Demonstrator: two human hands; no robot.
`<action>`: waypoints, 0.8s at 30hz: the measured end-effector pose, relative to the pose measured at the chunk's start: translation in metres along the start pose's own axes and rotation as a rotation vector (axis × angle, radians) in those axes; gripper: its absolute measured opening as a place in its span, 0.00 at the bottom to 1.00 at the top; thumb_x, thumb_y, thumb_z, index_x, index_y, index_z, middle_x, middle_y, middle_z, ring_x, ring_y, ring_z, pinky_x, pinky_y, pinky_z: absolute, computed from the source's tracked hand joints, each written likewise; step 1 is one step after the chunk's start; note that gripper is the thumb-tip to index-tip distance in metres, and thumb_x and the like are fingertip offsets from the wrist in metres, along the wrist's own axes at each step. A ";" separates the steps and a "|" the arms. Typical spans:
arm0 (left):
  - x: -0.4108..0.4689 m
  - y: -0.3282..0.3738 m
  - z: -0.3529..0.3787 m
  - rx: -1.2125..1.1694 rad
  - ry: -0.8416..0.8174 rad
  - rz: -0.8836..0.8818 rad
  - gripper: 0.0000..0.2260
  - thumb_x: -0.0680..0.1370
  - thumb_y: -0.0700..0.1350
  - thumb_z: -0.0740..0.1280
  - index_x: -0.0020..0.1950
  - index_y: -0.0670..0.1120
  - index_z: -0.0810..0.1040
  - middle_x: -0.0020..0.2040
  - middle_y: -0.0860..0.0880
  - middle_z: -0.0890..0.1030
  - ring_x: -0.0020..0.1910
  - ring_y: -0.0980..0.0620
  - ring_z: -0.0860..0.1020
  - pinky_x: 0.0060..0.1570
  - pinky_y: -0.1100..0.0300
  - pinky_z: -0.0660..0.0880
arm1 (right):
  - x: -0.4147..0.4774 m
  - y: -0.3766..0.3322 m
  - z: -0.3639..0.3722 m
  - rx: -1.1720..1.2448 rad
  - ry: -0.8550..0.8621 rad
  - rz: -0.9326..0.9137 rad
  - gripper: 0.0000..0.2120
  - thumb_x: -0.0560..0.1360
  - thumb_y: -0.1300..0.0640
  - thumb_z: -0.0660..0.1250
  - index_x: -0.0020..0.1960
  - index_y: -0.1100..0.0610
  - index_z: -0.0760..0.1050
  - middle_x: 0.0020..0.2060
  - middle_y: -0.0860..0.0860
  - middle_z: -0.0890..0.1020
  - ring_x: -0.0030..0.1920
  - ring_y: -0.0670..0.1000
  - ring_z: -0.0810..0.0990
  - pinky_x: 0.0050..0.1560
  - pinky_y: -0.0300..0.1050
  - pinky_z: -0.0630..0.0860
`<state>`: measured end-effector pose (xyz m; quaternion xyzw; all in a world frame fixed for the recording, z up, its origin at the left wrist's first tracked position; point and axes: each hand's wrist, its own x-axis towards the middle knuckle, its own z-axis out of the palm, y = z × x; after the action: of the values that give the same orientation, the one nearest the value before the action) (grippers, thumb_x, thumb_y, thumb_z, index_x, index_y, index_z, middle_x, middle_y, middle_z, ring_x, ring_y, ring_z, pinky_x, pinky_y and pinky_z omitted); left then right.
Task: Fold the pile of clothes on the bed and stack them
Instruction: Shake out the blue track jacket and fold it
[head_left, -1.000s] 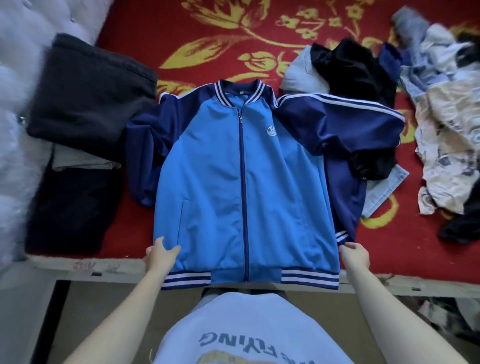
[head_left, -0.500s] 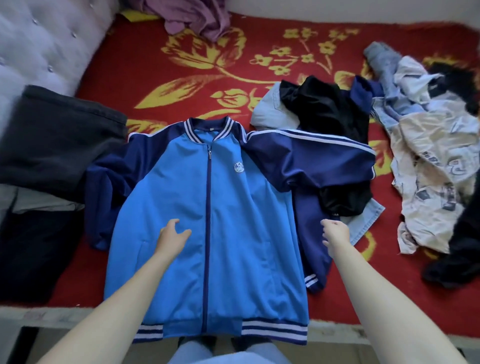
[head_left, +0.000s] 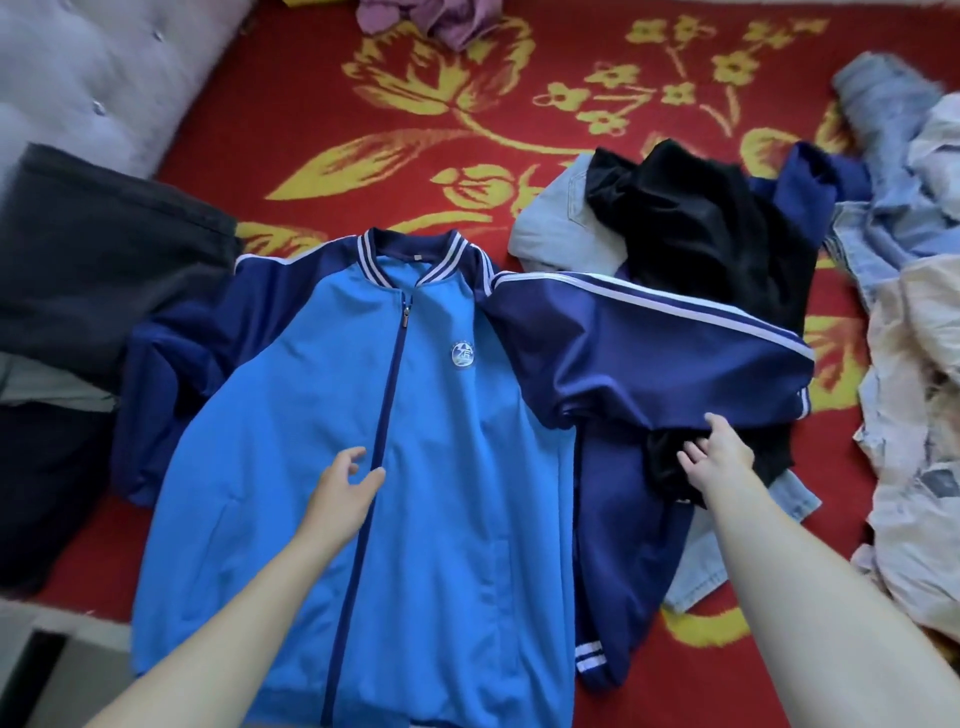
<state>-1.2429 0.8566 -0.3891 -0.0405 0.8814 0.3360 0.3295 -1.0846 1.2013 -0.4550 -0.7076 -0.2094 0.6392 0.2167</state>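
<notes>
The jacket (head_left: 457, 519) lies zipped and face up on the red bedspread (head_left: 363, 119), its hem at the near edge of the bed, spread flat so that its sides can be turned in. The left hand (head_left: 343, 488) is over the jacket's front just beside the zip (head_left: 387, 415), fingers loosely spread and holding nothing; I judge it is placed there to pin the body while the other side is worked. The right hand (head_left: 719, 457) reaches to the lower edge of the navy sleeve (head_left: 649, 353) that stretches out from the jacket's shoulder, fingers extended and not closed round anything; whether the fingertips touch the sleeve or the black garment (head_left: 691, 234) beneath it is hard to tell. That sleeve is draped over the black garment and a pale denim piece (head_left: 550, 228) instead of lying flat, so it likely has to be lifted clear before it can be folded across the jacket. The jacket's other sleeve (head_left: 156, 395) is bunched against the body. Beyond that sleeve sits a stack of dark folded clothes (head_left: 93, 260), 1 piece on another, where the jacket probably goes once folded. Well to the other side of the jacket lies the unfolded pile (head_left: 909, 364), and beyond its collar a purple garment (head_left: 431, 15).
</notes>
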 end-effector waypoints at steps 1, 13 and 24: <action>-0.001 0.000 0.000 -0.003 0.006 -0.005 0.19 0.79 0.45 0.62 0.69 0.44 0.67 0.67 0.43 0.68 0.64 0.45 0.69 0.57 0.56 0.66 | 0.004 -0.003 0.001 0.018 -0.011 0.016 0.22 0.76 0.58 0.64 0.68 0.61 0.67 0.66 0.58 0.72 0.66 0.57 0.71 0.64 0.51 0.67; -0.015 -0.028 -0.006 -0.104 0.047 -0.114 0.15 0.79 0.43 0.61 0.66 0.43 0.70 0.63 0.42 0.71 0.53 0.46 0.73 0.40 0.59 0.68 | 0.056 -0.060 -0.009 0.240 0.043 -0.060 0.09 0.68 0.54 0.72 0.41 0.53 0.72 0.42 0.45 0.82 0.29 0.45 0.77 0.35 0.39 0.79; -0.027 -0.048 -0.003 -0.163 0.008 -0.106 0.14 0.80 0.43 0.60 0.66 0.42 0.69 0.60 0.41 0.73 0.57 0.42 0.74 0.57 0.51 0.68 | -0.055 -0.123 0.004 -0.110 -0.120 -0.974 0.16 0.69 0.51 0.66 0.55 0.56 0.73 0.52 0.55 0.78 0.48 0.45 0.77 0.56 0.44 0.73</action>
<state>-1.2098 0.8134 -0.3984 -0.1152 0.8491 0.3884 0.3390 -1.0961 1.2702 -0.3398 -0.4997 -0.5614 0.4914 0.4401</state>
